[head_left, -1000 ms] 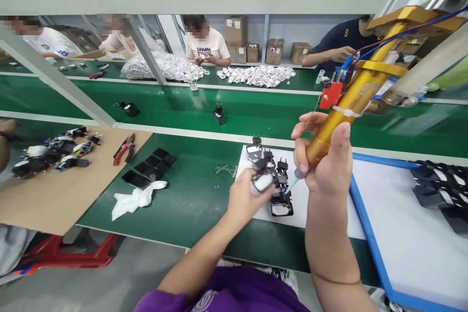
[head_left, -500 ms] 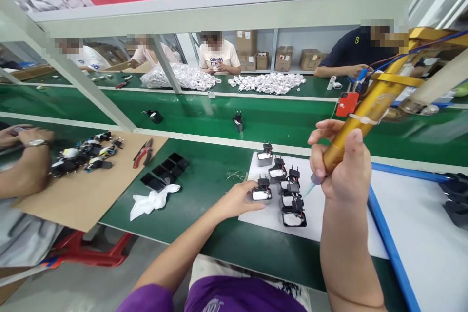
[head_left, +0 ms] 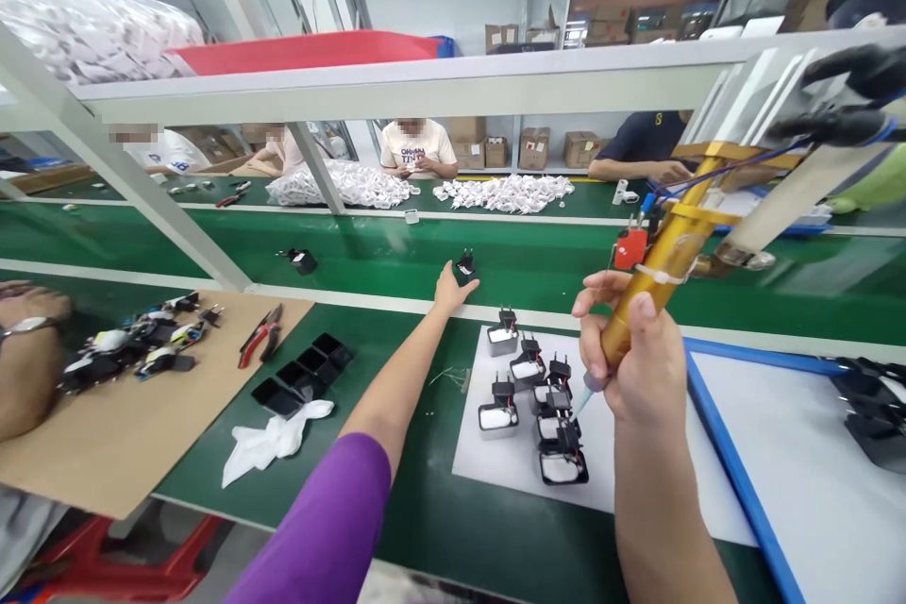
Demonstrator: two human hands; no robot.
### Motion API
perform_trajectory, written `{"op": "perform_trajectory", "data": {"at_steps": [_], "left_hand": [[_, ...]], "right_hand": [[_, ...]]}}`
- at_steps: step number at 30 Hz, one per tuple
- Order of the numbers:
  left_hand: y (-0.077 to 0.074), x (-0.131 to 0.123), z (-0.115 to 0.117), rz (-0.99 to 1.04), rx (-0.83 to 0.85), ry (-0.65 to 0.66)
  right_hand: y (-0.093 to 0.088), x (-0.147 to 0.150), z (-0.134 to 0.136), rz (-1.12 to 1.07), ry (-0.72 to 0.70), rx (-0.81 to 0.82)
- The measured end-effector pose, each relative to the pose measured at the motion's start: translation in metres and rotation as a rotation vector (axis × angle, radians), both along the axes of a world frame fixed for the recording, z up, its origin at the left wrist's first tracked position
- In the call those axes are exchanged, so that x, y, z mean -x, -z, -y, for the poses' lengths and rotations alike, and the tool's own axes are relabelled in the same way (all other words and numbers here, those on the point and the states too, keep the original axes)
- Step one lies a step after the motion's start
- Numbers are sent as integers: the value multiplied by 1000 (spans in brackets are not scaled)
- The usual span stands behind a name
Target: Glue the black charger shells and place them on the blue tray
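My left hand (head_left: 453, 291) reaches out to the green conveyor belt, its thumb and fingers around a black plug adapter (head_left: 465, 268). In my right hand (head_left: 641, 340) is a gold dispenser (head_left: 655, 278), its pale nozzle tip pointing down beside the open black cases. Several open cases with white inserts and plugs stand on a white sheet (head_left: 474, 453), one of them a case (head_left: 497, 417) at the left of the group. Another black adapter (head_left: 303, 261) lies farther left on the belt.
Red pliers (head_left: 260, 336) and a pile of parts (head_left: 142, 340) lie on brown cardboard (head_left: 92, 453). Black empty cases (head_left: 311, 368) sit near a white cloth (head_left: 273, 442). A blue-edged frame (head_left: 722, 444) is at right. Across the belt, people sit by white pieces (head_left: 502, 193).
My left hand has left the case at the left of the white sheet and moved forward to the adapter on the belt, closing round it. The view has tilted up; my right hand still holds the dispenser.
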State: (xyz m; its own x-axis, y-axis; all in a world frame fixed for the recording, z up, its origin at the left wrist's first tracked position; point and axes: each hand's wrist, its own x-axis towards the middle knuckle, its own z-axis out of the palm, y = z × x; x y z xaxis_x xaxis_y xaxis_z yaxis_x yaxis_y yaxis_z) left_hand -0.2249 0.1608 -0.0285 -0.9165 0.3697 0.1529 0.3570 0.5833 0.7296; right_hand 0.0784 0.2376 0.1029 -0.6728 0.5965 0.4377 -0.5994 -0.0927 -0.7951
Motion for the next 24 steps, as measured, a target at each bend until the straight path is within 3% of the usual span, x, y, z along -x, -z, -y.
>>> {"op": "perform_trajectory", "data": {"at_steps": [5,10,13,15,18,21,24], "left_hand": [[-10,6,-11,23,-9,28],[-23,-21,28,21,-19,92],[-37,-64,77,42,-22,229],[-48,-104,113,8,-34,429],[-54,-165,156,-5,50,548],[-42,-211,172,51,83,649],[-21,-235,164,87,92,727]], "right_hand": [[2,3,-4,-7,-14,9],[0,1,-9,19,40,-4],[-2,0,-9,32,74,-16],[-2,0,-9,38,94,-28],[-2,1,-8,38,114,-41],[-2,0,-7,36,114,-38],[-2,0,-6,30,117,-44]]}}
